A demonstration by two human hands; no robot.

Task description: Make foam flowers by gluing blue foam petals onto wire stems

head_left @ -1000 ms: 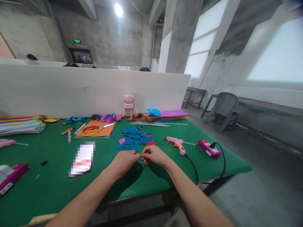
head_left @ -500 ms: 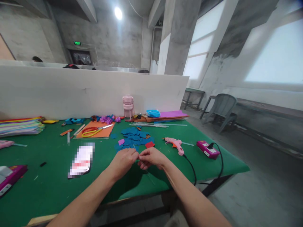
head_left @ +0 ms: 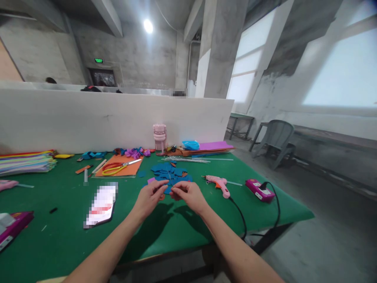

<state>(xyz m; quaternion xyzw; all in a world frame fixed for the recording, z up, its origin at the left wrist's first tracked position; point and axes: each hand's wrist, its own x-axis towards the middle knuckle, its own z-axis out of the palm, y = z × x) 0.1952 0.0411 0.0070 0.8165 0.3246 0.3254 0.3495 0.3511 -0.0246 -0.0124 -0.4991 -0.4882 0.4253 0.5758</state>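
My left hand [head_left: 150, 198] and my right hand [head_left: 188, 194] are raised a little above the green table [head_left: 176, 228], fingertips almost touching. Both pinch a thin wire that is barely visible between them; its line runs up over the pile of blue felt pieces [head_left: 169, 173] just behind the hands. A small purple piece lies at the pile's left edge.
A pink glue gun [head_left: 218, 182] and a magenta power strip [head_left: 260, 190] with a black cable lie to the right. Yellow-handled scissors [head_left: 116, 168] rest on an orange sheet, a phone [head_left: 100, 204] lies left, a pink bottle [head_left: 160, 137] stands by the white partition.
Both hands have lifted off the table and moved slightly away from me, toward the blue felt pile, still pinched together on the wire.
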